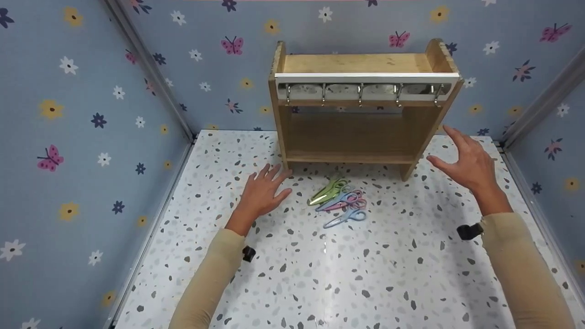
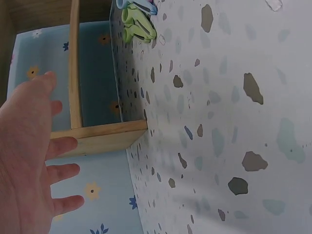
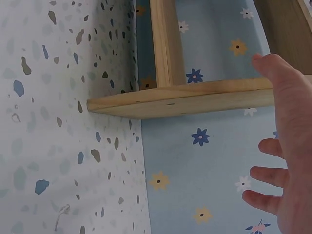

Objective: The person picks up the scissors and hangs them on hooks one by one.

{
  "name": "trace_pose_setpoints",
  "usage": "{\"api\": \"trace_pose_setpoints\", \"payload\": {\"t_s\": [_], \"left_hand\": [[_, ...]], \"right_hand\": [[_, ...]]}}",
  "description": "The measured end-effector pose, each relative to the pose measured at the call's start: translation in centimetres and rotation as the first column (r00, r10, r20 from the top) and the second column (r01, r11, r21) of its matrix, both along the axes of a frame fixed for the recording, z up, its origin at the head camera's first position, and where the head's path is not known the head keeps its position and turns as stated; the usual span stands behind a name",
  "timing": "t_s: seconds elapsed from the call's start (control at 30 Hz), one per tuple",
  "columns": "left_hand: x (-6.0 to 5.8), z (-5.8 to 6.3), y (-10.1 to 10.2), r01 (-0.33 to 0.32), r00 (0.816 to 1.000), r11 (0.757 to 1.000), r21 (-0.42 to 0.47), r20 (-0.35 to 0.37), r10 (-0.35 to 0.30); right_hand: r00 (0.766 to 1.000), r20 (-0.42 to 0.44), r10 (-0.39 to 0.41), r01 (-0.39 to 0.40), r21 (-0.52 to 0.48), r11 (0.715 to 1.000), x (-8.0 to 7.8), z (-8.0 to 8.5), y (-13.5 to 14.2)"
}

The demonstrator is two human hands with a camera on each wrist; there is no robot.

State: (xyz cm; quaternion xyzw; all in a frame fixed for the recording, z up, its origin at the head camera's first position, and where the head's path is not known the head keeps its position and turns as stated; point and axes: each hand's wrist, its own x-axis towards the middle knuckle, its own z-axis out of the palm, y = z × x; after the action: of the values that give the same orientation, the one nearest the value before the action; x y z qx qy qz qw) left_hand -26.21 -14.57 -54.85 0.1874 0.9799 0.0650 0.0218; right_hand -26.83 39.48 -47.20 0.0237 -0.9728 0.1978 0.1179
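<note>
A wooden shelf rack (image 1: 352, 132) stands upright at the back of the table, with a white rail of several metal hooks (image 1: 361, 91) across its front. My left hand (image 1: 263, 191) is by the rack's lower left corner, fingers spread and holding nothing. Off the rack's right side, my right hand (image 1: 473, 163) is raised with thumb and fingers apart, also without anything in it. Several scissors lie in a small group before the rack: green scissors (image 1: 327, 191), light blue scissors (image 1: 345, 218) and pink scissors (image 1: 354, 201) among them. Some overlap each other.
The speckled white table (image 1: 365, 274) reaches to flowered blue panels (image 1: 91, 183) at the left, back and right. Metal frame posts (image 1: 151, 68) join the panels at the corners. The rack stands close against the back panel.
</note>
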Motion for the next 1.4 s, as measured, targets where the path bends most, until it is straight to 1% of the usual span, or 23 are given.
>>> {"api": "trace_pose_setpoints", "payload": {"t_s": [0.1, 0.27, 0.37, 0.5, 0.6, 0.8, 0.97, 1.03, 1.13, 1.27, 1.4], "left_hand": [[0.0, -0.2, 0.3, 0.009, 1.000, 1.000, 0.030, 0.001, -0.009], [-0.1, -0.6, 0.6, 0.023, 1.000, 0.997, 0.071, -0.013, -0.022], [-0.2, -0.8, 0.8, 0.020, 1.000, 0.995, 0.093, -0.020, -0.018], [-0.3, -1.2, 1.3, 0.006, 1.000, 0.990, 0.139, -0.026, -0.003], [-0.4, -1.5, 1.7, -0.004, 1.000, 0.983, 0.183, -0.025, 0.009], [-0.5, -2.3, 2.6, -0.008, 1.000, 0.959, 0.283, -0.018, 0.014], [-0.6, -2.7, 3.1, -0.022, 1.000, 0.944, 0.328, 0.008, 0.020], [-0.6, -2.9, 3.4, -0.022, 1.000, 0.937, 0.350, 0.016, 0.018], [-0.6, -3.3, 3.7, -0.009, 1.000, 0.921, 0.391, 0.008, 0.006], [-0.6, -3.9, 4.1, 0.000, 1.000, 0.904, 0.428, -0.006, 0.002], [-0.7, -4.1, 4.5, -0.003, 1.000, 0.886, 0.464, 0.013, -0.003]], "right_hand": [[1.000, -0.006, 0.001, -0.001, -0.027, 1.000, -0.2, -0.1, -0.2], [0.999, -0.043, 0.007, -0.010, -0.082, 0.997, -0.2, -0.3, -0.3], [0.999, -0.038, -0.002, -0.003, -0.126, 0.992, -0.3, -0.5, -0.3], [1.000, -0.023, -0.016, 0.011, -0.207, 0.978, -0.5, -0.7, -0.6], [1.000, -0.021, -0.012, 0.006, -0.266, 0.964, -0.6, -1.0, -0.9], [1.000, -0.031, -0.007, -0.006, -0.377, 0.926, -0.9, -1.3, -1.4], [1.000, -0.025, -0.008, -0.004, -0.443, 0.897, -1.1, -1.6, -1.8], [1.000, -0.012, -0.010, 0.003, -0.454, 0.891, -1.2, -1.9, -1.9], [1.000, -0.001, -0.013, 0.011, -0.464, 0.886, -1.3, -2.2, -2.1], [1.000, -0.012, -0.005, -0.001, -0.476, 0.880, -1.4, -2.4, -2.4], [1.000, -0.020, -0.005, -0.006, -0.490, 0.872, -1.6, -2.6, -2.7]]}}
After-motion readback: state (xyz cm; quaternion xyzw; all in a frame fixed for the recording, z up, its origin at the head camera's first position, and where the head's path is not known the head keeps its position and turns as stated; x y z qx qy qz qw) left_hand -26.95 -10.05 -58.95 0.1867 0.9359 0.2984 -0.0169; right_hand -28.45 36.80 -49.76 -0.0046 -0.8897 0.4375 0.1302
